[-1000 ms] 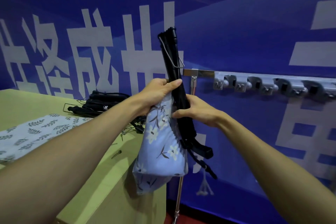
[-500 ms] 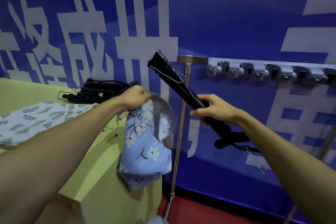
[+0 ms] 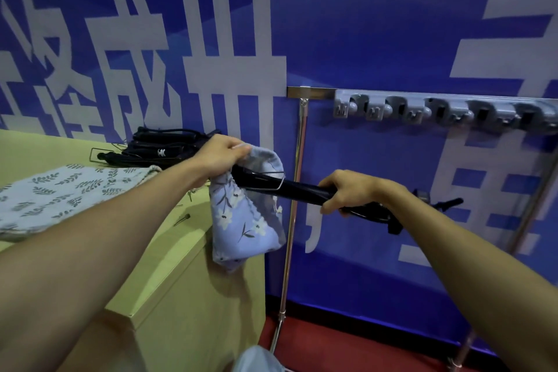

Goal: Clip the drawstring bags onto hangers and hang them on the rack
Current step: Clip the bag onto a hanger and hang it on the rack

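My left hand grips the top edge of a light blue drawstring bag with white flowers, which hangs down past the table's corner. My right hand holds a black clip hanger by its bar, lying almost level. The hanger's left end, with its wire clip, reaches into the bag's mouth just below my left hand. The hanger's hook end sticks out to the right behind my right wrist. The metal rack, with a grey hook rail, stands against the blue wall.
A yellow-green table stands at the left. On it lie a white leaf-print bag and a pile of black hangers by the wall. Small loose clips lie near the table edge. The floor below is red.
The hanger has swung from upright down to nearly level, its clip end now at the bag's mouth. My left hand moved the bag's top edge back toward the hanger.
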The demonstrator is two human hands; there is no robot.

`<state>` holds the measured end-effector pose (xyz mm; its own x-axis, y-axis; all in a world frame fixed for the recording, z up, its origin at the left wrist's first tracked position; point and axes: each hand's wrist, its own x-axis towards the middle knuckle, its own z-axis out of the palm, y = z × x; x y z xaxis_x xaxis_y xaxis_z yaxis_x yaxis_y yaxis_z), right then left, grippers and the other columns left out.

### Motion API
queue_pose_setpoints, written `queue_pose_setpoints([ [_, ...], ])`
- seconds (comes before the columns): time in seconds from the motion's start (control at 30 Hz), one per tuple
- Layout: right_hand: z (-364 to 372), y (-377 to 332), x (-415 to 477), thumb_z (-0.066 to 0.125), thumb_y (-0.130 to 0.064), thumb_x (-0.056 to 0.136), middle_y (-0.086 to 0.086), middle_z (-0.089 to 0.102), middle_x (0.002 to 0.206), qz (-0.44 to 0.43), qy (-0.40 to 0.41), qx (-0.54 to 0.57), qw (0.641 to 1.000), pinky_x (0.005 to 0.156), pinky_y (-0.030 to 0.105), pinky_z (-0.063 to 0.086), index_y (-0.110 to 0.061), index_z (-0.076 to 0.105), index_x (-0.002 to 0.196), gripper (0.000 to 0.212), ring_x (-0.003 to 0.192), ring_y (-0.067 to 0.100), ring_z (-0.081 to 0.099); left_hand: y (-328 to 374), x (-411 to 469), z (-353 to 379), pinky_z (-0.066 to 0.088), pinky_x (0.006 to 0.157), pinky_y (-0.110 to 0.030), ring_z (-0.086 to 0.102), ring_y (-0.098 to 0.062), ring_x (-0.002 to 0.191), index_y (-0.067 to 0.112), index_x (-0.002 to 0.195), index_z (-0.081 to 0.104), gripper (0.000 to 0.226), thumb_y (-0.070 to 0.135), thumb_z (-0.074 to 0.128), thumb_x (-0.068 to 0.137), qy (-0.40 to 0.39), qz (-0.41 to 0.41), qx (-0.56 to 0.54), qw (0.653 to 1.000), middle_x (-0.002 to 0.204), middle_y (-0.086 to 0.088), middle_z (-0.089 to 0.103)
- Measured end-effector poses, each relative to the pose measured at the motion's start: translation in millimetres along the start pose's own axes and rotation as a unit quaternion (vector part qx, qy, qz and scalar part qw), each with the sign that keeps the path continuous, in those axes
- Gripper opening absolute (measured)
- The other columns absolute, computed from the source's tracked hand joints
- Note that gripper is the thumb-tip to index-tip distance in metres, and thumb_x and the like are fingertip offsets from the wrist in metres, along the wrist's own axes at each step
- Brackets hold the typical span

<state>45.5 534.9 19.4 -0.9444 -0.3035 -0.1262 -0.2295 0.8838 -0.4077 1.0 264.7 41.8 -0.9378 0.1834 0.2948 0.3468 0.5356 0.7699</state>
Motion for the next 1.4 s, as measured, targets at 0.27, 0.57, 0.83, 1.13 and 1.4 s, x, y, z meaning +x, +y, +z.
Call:
queue_pose_setpoints([
  [0.27,-13,-12,1,0.075,-0.033,0.072,0.005,0.072,0.067,0.070,0.019,-0.131,0.989,0.068,0.033,0.059,-0.017,0.067,0.083,0.021,0.060,0.018,0.069,24,-10,34,0.042,0.065,-0.034,0.059,-0.021,0.070,0.005,0.077,0.066,0.033,0.027,0.052,0.097,-0.012,0.136,0.173,0.975,0.072,-0.010,0.065],
  [0.57,-9,-42,0,0.088,-0.022,0.066,0.003,0.055,0.079,0.046,0.039,-0.126,0.990,0.048,0.030,0.050,-0.015,0.023,0.121,0.085,0.054,0.017,0.062,49,-21,57,0.052,0.072,-0.036,0.064,-0.023,0.070,0.006,0.079,0.072,0.039,0.038,0.055,0.094,-0.013,0.121,0.011,0.992,0.080,-0.018,0.072],
  [0.83,-33,-45,-1,0.093,-0.035,0.056,0.005,0.064,0.080,-0.037,0.039,-0.156,0.986,0.058,0.030,0.048,-0.023,0.019,0.127,0.103,0.062,0.017,0.064,28,-21,79,0.030,0.057,-0.029,0.040,-0.015,0.060,-0.007,0.089,0.069,0.043,0.032,0.054,0.097,-0.119,0.099,0.037,0.987,0.062,-0.005,0.049],
  [1.13,-51,-58,5,0.094,-0.028,0.055,0.008,0.050,0.115,-0.076,0.031,-0.247,0.966,0.074,0.036,0.053,-0.022,0.025,0.130,0.102,0.088,0.024,0.060,27,-24,80,0.047,0.087,-0.029,0.061,-0.011,0.096,0.021,0.116,0.055,0.032,0.030,0.068,0.088,-0.263,0.136,0.060,0.953,0.103,0.008,0.065],
  [1.4,-48,-47,8,0.081,-0.017,0.074,0.003,0.052,0.108,-0.169,0.174,-0.241,0.940,0.079,0.026,0.043,-0.012,0.061,0.113,0.044,0.095,0.021,0.054,15,-13,89,0.045,0.076,-0.034,0.057,-0.016,0.080,0.010,0.101,0.061,0.018,0.015,0.068,0.085,-0.147,0.070,-0.018,0.987,0.087,-0.002,0.062],
])
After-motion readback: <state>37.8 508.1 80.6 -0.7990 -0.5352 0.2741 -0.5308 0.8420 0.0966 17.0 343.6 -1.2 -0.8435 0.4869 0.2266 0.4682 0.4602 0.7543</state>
